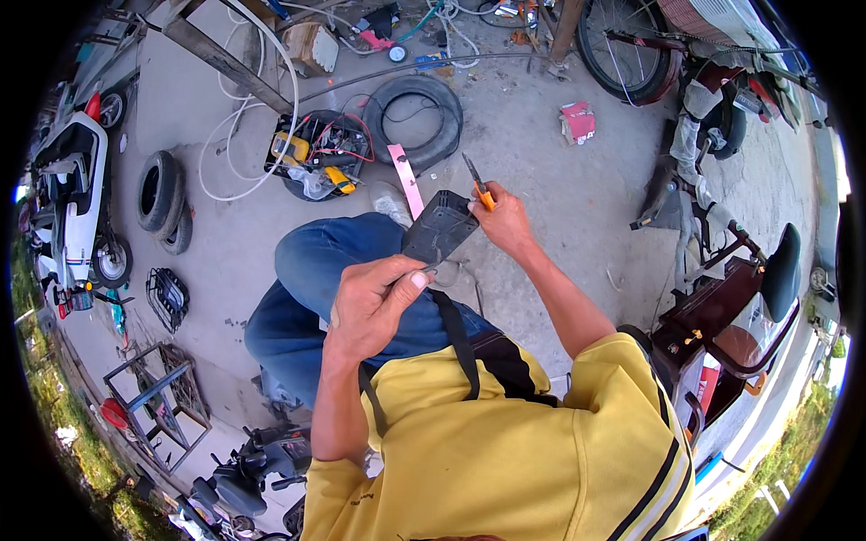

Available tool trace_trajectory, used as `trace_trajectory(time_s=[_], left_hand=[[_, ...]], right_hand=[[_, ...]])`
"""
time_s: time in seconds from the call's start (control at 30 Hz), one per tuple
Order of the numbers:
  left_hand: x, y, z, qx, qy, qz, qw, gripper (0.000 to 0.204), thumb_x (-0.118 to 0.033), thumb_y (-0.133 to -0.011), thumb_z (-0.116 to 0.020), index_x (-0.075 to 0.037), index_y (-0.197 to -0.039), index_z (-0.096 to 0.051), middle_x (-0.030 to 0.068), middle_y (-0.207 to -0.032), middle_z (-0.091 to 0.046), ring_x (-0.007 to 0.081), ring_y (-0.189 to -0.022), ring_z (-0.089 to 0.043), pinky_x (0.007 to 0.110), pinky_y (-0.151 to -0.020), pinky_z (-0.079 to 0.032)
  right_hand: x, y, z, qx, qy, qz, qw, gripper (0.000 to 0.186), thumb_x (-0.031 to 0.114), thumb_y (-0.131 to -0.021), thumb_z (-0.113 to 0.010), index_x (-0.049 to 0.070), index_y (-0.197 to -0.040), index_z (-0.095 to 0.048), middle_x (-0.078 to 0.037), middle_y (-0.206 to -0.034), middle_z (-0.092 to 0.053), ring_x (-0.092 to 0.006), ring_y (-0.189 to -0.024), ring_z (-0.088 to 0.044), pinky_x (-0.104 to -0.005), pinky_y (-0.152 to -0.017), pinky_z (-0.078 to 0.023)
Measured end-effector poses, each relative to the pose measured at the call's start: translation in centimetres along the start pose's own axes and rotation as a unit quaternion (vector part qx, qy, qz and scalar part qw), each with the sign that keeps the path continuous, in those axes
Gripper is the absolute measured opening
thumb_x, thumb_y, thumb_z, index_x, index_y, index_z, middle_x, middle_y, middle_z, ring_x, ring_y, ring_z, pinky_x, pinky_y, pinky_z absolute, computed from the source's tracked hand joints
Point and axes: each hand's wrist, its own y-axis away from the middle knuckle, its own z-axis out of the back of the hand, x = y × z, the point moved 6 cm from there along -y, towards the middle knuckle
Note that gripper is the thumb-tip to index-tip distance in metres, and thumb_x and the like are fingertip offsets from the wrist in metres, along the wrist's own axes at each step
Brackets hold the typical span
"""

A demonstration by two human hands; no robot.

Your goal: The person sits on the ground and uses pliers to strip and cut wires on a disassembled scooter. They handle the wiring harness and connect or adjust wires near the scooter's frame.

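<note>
Above my blue-trousered knee, my left hand is closed on the near end of a black rectangular plastic case. Thin wires show by its near edge. My right hand grips an orange-handled tool with a narrow dark blade or shaft pointing up and away; its exact kind is unclear. The right fingers are at the case's far right corner, and I cannot tell whether they touch it. Just beyond the case a pink strip lies with dark marks on it.
A tub of tools and a tyre lie ahead on the concrete. More tyres, a metal frame and a white scooter stand left. At right are a bicycle wheel and a dark red vehicle.
</note>
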Motion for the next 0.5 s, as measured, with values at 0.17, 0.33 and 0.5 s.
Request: trace_trajectory(time_s=[0.17, 0.33, 0.5], left_hand=[[0.7, 1.3, 1.9, -0.020, 0.024, -0.004, 1.000, 0.021, -0.014, -0.098, -0.068, 0.006, -0.096, -0.073, 0.0117, -0.083, -0.074, 0.0149, -0.072, -0.066, 0.028, -0.064, -0.050], [0.9, 2.5, 2.7, -0.031, 0.068, -0.042, 0.996, 0.019, -0.013, -0.095, -0.070, 0.006, -0.094, -0.072, 0.0125, -0.079, -0.073, 0.0158, -0.068, -0.064, 0.029, -0.060, -0.048], [1.3, 3.5, 3.3, -0.027, 0.086, -0.044, 0.995, 0.018, -0.012, -0.094, -0.071, 0.006, -0.091, -0.071, 0.0126, -0.077, -0.072, 0.0162, -0.068, -0.064, 0.029, -0.060, -0.047]], right_hand=[[-2.1, -0.5, -3.0, 0.065, -0.096, -0.044, 0.992, 0.027, 0.024, -0.088, -0.074, 0.000, -0.100, -0.067, -0.009, -0.083, -0.070, -0.0206, -0.075, -0.067, -0.0347, -0.069, -0.053], [-1.2, 1.0, -5.3, 0.147, -0.186, -0.120, 0.964, 0.020, 0.017, -0.086, -0.077, 0.002, -0.093, -0.067, -0.006, -0.079, -0.066, -0.0139, -0.067, -0.060, -0.0322, -0.061, -0.050], [-0.7, 1.6, -7.6, 0.226, -0.120, -0.118, 0.959, 0.022, 0.012, -0.085, -0.080, 0.001, -0.099, -0.066, -0.006, -0.083, -0.065, -0.0148, -0.069, -0.062, -0.0316, -0.063, -0.050]])
